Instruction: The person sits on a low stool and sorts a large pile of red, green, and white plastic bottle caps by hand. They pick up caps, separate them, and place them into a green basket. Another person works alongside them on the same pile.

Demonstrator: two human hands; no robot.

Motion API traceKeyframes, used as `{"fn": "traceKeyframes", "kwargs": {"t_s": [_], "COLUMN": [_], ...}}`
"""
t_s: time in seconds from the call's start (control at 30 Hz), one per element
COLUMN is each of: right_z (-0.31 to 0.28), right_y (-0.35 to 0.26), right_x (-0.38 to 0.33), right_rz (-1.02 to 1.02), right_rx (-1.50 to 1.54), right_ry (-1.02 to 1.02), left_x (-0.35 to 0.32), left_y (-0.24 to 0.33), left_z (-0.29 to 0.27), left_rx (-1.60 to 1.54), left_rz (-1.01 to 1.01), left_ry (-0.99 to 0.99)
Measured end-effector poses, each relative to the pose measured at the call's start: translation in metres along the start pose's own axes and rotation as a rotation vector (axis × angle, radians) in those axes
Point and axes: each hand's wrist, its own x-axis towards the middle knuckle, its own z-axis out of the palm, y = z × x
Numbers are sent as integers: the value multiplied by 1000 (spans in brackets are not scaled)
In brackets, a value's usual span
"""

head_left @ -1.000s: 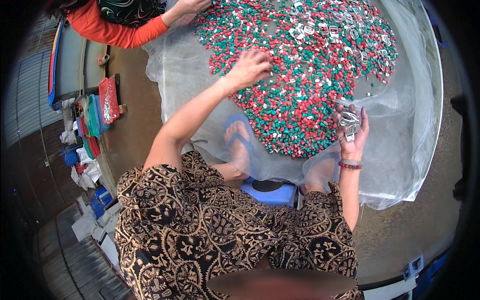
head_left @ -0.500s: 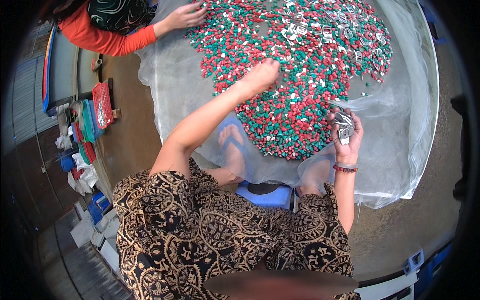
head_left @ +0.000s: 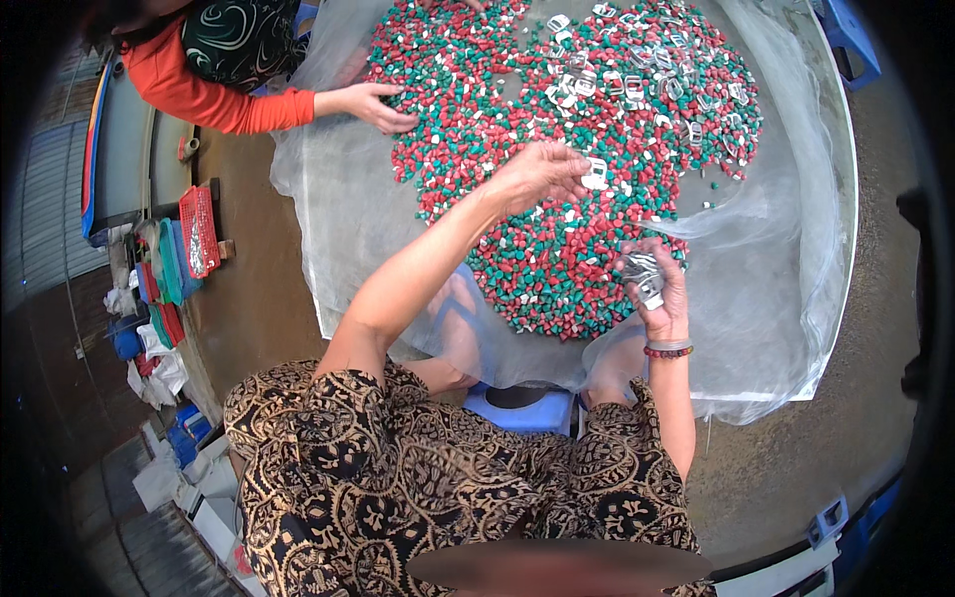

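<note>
My left hand [head_left: 542,177] is over the middle of the pile, thumb and fingers pinched on the edge of one flat silver metal buckle [head_left: 596,174]. To the right, my right hand [head_left: 667,294] is curled around a bunch of similar metal buckles [head_left: 645,277]. Beneath both hands lies a wide heap of small red, green and white chunks [head_left: 557,264]. More loose buckles [head_left: 634,88] are scattered over its far right part.
The heap rests on translucent netting [head_left: 776,298] over a pale tabletop. A co-worker's hand [head_left: 378,106], in an orange sleeve, touches the heap's far left edge. A blue stool [head_left: 522,408] is below the near edge. At the left stands a red basket [head_left: 199,231].
My left hand has lifted from the heap and moved right, now with a buckle. My right hand has shifted left and nearer. The co-worker's hand has dropped lower.
</note>
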Motion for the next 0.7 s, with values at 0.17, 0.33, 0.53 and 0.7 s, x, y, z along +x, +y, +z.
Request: {"fn": "traceKeyframes", "kwargs": {"t_s": [0.17,0.33,0.53,0.7], "right_z": [9,18,25,24], "right_y": [6,-1,4,10], "right_x": [7,10,10,10], "right_rz": [4,-78,-130,-152], "right_rx": [-182,-355,-421,-377], "right_ry": [176,173,234,227], "left_x": [1,0,-16,-12], "left_y": [-22,-31,-14,-17], "left_z": [32,62,82,82], "left_rx": [-31,280,721,812], "left_rz": [58,308,369,360], "left_ry": [-152,4,150,160]}}
